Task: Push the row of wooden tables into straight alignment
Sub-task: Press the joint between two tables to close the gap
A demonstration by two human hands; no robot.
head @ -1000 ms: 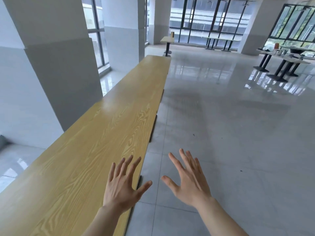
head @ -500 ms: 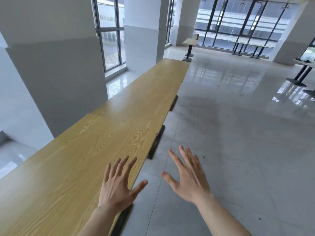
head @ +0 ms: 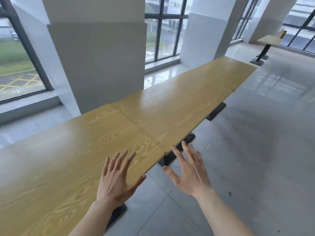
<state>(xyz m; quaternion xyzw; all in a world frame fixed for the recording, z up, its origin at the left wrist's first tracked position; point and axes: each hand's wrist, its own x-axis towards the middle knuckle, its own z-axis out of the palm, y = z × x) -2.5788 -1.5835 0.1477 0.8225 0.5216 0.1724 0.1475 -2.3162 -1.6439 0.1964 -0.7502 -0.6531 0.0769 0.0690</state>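
Just short of the seam (head: 136, 126) between two tabletops, both sets of fingers are spread wide and nothing is gripped. The left hand (head: 115, 181) is held over the near table (head: 71, 159), close to its aisle edge; whether it touches the wood cannot be told. The right hand (head: 189, 172) is held off that edge, over the floor (head: 247, 167), its fingertips pointing toward the corner of the next table (head: 170, 109). At the seam, the next table's corner juts slightly beyond the near table's edge. The step in hand is judged to be the approach before a push. Next, both palms would need to be set against the jutting edge and pressed toward the pillar (head: 102, 57) until the edges run flush.
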